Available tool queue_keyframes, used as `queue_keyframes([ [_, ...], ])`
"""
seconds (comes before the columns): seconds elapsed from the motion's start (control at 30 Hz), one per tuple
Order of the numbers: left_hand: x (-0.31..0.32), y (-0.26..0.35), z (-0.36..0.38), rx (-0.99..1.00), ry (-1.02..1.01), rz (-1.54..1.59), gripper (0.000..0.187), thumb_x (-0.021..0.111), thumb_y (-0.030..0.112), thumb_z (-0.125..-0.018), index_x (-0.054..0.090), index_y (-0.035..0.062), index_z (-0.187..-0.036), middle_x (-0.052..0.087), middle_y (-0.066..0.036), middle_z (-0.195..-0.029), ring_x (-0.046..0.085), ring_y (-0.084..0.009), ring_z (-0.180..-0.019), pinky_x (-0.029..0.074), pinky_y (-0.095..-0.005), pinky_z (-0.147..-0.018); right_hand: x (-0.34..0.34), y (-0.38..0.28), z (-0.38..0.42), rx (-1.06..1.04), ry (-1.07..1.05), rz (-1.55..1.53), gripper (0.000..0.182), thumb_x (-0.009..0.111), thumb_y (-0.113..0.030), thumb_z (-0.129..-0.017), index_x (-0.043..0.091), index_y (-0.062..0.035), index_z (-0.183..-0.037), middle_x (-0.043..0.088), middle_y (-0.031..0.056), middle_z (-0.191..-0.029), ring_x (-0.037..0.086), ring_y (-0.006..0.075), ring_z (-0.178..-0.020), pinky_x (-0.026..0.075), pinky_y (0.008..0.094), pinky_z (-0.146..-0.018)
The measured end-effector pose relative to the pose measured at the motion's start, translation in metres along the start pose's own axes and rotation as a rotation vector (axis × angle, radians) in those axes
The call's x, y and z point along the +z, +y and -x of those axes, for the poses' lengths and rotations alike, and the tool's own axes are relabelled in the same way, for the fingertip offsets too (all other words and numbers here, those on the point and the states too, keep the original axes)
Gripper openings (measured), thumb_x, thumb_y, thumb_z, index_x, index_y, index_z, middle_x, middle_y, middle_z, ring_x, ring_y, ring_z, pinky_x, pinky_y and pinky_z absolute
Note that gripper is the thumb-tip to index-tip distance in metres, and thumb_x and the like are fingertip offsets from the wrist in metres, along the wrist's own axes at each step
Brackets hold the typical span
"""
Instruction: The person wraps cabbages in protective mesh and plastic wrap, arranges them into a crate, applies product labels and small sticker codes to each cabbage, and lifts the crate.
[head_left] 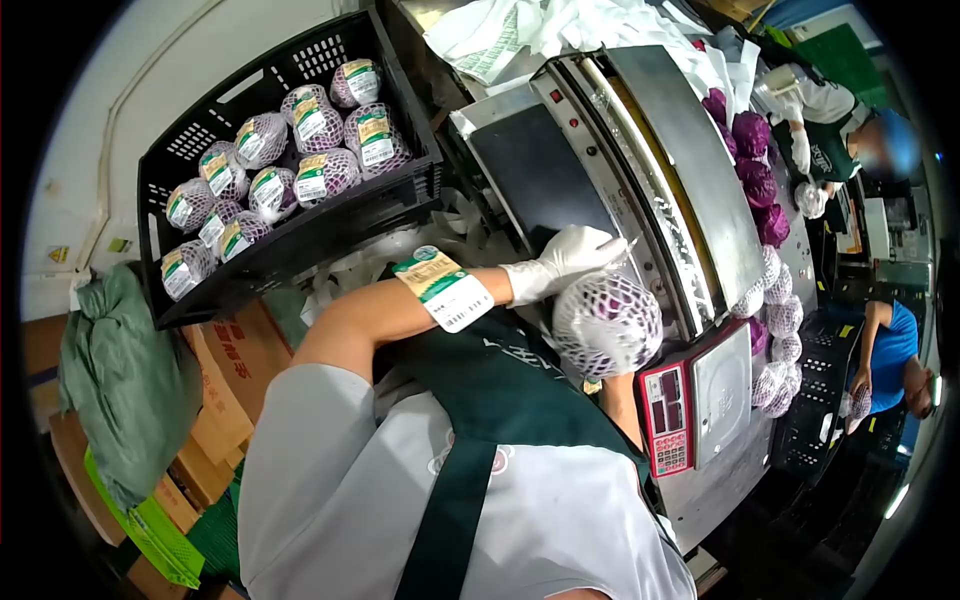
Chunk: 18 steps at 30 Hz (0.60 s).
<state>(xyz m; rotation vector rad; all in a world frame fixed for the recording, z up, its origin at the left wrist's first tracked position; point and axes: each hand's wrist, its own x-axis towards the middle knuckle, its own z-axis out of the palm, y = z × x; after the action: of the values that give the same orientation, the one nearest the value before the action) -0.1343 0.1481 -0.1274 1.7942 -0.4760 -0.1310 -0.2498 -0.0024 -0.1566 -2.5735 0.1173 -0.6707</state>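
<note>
A red cabbage point(608, 322) in a white foam net, with shiny clear film over it, is held up in front of my apron. My left hand point(575, 262), in a white glove, is closed just above the cabbage, its fingertips pinching a wisp of clear film point(628, 250). My right hand is hidden behind the cabbage; only its forearm point(622, 405) shows, leading up to the cabbage's underside. A printed label point(443, 288) with a green top and a barcode is stuck on my left forearm.
A film-wrapping machine point(640, 190) stands ahead, beside a red-edged scale point(668, 420). Several labelled, netted cabbages fill a black crate point(290, 235) at left. Bare red cabbages point(757, 185) and netted ones point(785, 318) line the table. Two co-workers point(835, 125) point(893, 355) are at right.
</note>
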Motion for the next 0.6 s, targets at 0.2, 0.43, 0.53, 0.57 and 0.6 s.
queue_keyframes([
  [0.2, -0.016, 0.032, 0.051, -0.292, -0.431, 0.477, 0.044, 0.052, 0.044, -0.087, 0.066, 0.0020, -0.087, 0.066, -0.010, -0.082, 0.059, -0.0172, -0.073, 0.045, -0.0299, -0.069, -0.051, -0.056, -0.028, -0.452, 0.205, -0.093, 0.033, 0.061, 0.002, -0.079, 0.039, -0.0033, -0.056, 0.041, 0.0107, -0.048, 0.039, 0.0199, -0.035, 0.029, 0.0323, -0.033],
  [0.43, -0.043, 0.025, 0.099, -0.541, -0.682, 0.863, 0.045, 0.051, 0.045, -0.087, 0.062, 0.0028, -0.100, 0.064, -0.009, -0.093, 0.058, -0.0169, -0.082, 0.045, -0.0292, -0.075, -0.065, -0.100, -0.084, -0.533, -0.163, -0.927, 0.019, 0.065, -0.009, -0.071, 0.051, -0.0012, -0.060, 0.058, 0.0106, -0.061, 0.046, 0.0154, -0.043, 0.035, 0.0231, -0.039],
  [0.53, -0.038, 0.010, 0.099, -0.505, -0.650, 0.895, 0.046, 0.051, 0.045, -0.087, 0.061, 0.0032, -0.105, 0.063, -0.009, -0.098, 0.057, -0.0167, -0.085, 0.044, -0.0289, -0.078, -0.060, -0.098, -0.089, -0.534, -0.724, -0.942, 0.036, 0.064, -0.036, -0.074, 0.062, -0.0007, -0.081, 0.056, 0.0202, -0.115, 0.053, 0.0217, -0.085, 0.041, 0.0338, -0.079],
  [0.57, -0.037, 0.000, 0.096, -0.477, -0.624, 0.910, 0.047, 0.051, 0.045, -0.087, 0.060, 0.0033, -0.106, 0.062, -0.009, -0.100, 0.057, -0.0167, -0.087, 0.044, -0.0288, -0.079, -0.049, -0.088, -0.076, -0.341, -0.958, -1.190, 0.054, 0.056, -0.049, -0.079, 0.062, 0.0016, -0.098, 0.044, 0.0210, -0.130, 0.049, 0.0260, -0.106, 0.038, 0.0347, -0.089],
  [0.6, -0.038, -0.008, 0.092, -0.466, -0.602, 0.926, 0.047, 0.051, 0.045, -0.087, 0.060, 0.0034, -0.108, 0.062, -0.009, -0.102, 0.057, -0.0166, -0.088, 0.044, -0.0286, -0.080, -0.047, -0.079, -0.068, -0.187, -1.093, -1.306, 0.063, 0.051, -0.056, -0.080, 0.059, 0.0021, -0.104, 0.043, 0.0197, -0.132, 0.046, 0.0272, -0.112, 0.036, 0.0365, -0.094],
])
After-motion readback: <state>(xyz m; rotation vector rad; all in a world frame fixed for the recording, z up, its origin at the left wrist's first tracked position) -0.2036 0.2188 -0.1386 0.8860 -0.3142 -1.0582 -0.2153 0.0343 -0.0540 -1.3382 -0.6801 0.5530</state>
